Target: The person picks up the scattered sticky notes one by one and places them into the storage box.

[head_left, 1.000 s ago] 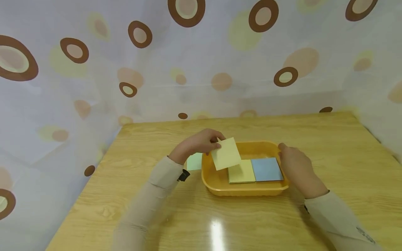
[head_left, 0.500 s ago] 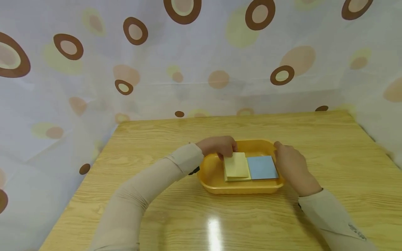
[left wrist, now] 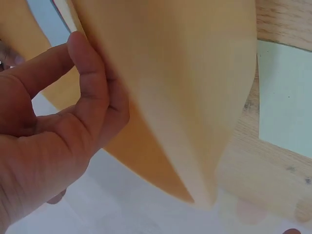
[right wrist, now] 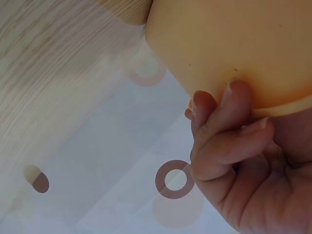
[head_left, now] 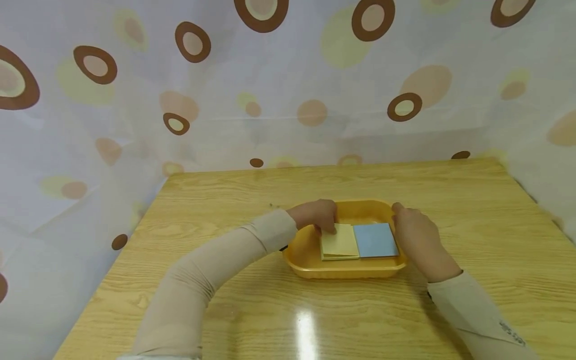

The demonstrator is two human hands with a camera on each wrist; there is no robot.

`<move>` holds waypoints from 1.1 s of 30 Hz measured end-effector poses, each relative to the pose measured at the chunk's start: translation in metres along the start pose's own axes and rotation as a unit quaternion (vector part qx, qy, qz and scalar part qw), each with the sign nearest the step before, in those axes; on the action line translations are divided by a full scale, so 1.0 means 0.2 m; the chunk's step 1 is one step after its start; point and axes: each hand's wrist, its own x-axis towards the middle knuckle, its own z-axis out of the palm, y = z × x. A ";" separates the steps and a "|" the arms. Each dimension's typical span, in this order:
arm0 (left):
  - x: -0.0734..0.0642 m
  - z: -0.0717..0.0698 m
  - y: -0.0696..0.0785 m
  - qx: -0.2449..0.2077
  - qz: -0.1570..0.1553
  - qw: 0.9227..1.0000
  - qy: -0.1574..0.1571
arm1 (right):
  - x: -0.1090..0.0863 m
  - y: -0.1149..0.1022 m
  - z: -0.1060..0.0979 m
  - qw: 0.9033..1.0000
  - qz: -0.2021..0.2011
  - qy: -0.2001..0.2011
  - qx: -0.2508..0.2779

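An orange plastic tray (head_left: 344, 274) stands on the wooden table. Inside it, a stack of yellow paper squares (head_left: 340, 242) lies beside a blue paper square (head_left: 377, 240). My left hand (head_left: 320, 212) reaches over the tray's left side and pinches the top yellow paper square at its far left corner, low against the stack. From the left wrist, the left hand (left wrist: 73, 107) shows its fingertips at the paper's edge. My right hand (head_left: 418, 241) grips the tray's right rim; in the right wrist view the right hand (right wrist: 234, 146) curls its fingers over that rim.
A pale green paper square (left wrist: 285, 97) lies on the table outside the tray's left side; in the head view the left arm hides it. Patterned white cloth (head_left: 252, 90) closes off the back and sides of the wooden table (head_left: 252, 310).
My left hand has carried a yellow paper square rightward and down onto the yellow stack, and its sleeve has swung across the green square. The right hand keeps its grip on the rim.
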 end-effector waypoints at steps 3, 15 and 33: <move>0.00 0.01 0.01 0.009 0.004 1.000 -0.001 | 0.00 0.00 0.00 1.000 0.001 -0.002 0.001; -0.03 0.07 -0.01 0.041 0.026 0.997 0.061 | -0.01 0.00 0.00 1.000 0.001 -0.007 0.002; -0.34 -0.25 -0.16 -0.094 0.098 0.969 0.205 | 0.00 -0.02 0.02 1.000 -0.013 -0.021 0.000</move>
